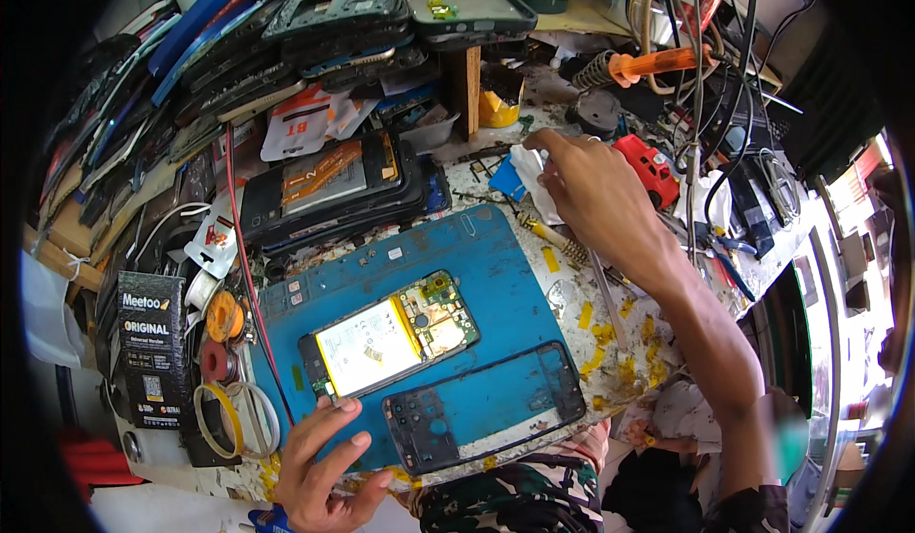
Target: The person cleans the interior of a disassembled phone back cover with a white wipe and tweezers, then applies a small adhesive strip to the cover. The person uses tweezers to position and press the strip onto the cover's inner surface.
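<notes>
An opened phone (448,316) lies on a blue repair mat (505,266), its white battery (367,347) and circuit board exposed. Nearer to me is a black phone frame (484,407), flat and partly over the mat's near edge. My left hand (329,462) has its fingers apart, the fingertips at the phone's lower left corner. Beyond the mat, at the far right, my right hand (596,185) reaches down with curled fingers over a crumpled white sheet (536,185). Its fingertips are partly hidden, so what they grip cannot be made out. A blue piece (507,180) lies beside it.
Stacked phone parts (334,190) and cases fill the far left. Wire spools (225,317), tape rolls (219,419) and a black box (152,347) line the left. A red toy car (648,171), an orange-handled tool (658,64) and hanging cables crowd the right. Yellow tape scraps (599,342) litter the bench.
</notes>
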Action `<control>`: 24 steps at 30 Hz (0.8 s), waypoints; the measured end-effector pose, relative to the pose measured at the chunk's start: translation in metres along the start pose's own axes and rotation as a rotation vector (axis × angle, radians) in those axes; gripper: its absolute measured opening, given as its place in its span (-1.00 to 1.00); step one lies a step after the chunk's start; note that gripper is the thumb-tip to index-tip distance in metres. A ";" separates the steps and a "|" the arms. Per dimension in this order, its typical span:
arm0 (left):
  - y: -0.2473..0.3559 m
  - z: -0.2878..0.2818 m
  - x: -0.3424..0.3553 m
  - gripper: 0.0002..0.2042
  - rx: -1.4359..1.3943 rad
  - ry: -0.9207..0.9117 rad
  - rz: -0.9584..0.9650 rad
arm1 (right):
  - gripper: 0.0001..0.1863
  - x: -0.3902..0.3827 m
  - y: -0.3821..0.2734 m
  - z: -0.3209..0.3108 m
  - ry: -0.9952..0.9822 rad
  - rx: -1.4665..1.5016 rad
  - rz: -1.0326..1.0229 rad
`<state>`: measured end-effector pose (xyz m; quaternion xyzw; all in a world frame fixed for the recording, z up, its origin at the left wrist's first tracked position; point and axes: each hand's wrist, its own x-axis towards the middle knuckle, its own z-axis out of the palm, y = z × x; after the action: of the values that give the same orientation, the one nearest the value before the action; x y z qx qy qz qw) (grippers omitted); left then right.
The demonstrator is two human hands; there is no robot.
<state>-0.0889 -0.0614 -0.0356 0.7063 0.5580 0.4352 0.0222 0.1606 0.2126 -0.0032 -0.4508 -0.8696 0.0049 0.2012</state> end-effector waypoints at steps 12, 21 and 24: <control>0.065 0.058 0.044 0.02 -0.892 0.337 -0.621 | -0.35 -0.094 -0.109 -0.036 0.027 0.954 -0.260; 0.050 0.044 0.011 -0.70 -0.978 0.347 -0.767 | -0.59 -0.131 -0.093 -0.030 0.049 1.146 0.221; 0.049 0.025 -0.005 -0.65 -0.936 0.271 -0.714 | -0.79 -0.134 -0.069 -0.032 0.229 0.547 0.242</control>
<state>-0.0350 -0.0721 -0.0286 0.3288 0.5075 0.6864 0.4039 0.1868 0.0612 -0.0066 -0.4777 -0.7478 0.2117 0.4096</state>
